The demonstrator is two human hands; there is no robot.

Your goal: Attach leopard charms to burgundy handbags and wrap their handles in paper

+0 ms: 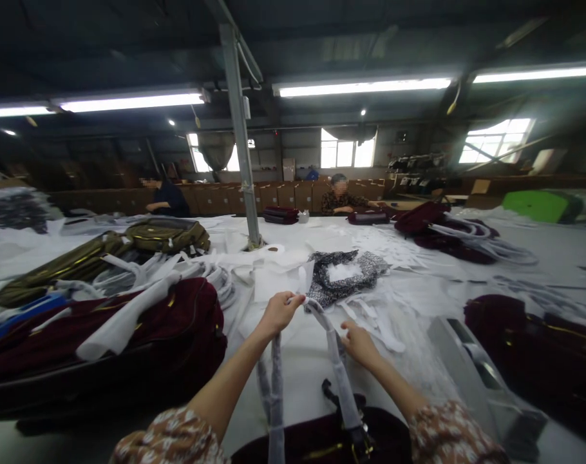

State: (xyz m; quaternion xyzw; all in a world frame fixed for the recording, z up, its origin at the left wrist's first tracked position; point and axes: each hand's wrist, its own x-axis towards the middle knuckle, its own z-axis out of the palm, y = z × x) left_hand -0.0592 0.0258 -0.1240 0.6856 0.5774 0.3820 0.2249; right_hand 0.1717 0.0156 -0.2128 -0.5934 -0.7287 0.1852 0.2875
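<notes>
A dark maroon bag (pixel 317 441) lies at the bottom centre, nearest to me. Its handles (pixel 339 370), wrapped in whitish film, rise up from it in a loop. My left hand (pixel 281 312) is closed on the top of the loop, pinching it between thumb and fingers. On the right side of the loop, my right hand (pixel 359 343) has its fingers curled close beside the wrapped strap; what its fingertips hold, if anything, is too small to make out.
Maroon bags (pixel 177 335) and olive bags (pixel 167 235) lie on the left. A grey dispenser (pixel 481 380) and another maroon bag (pixel 529 348) stand right. Beyond are patterned black-and-white material (pixel 322 280), a metal post (pixel 242 142) and two people.
</notes>
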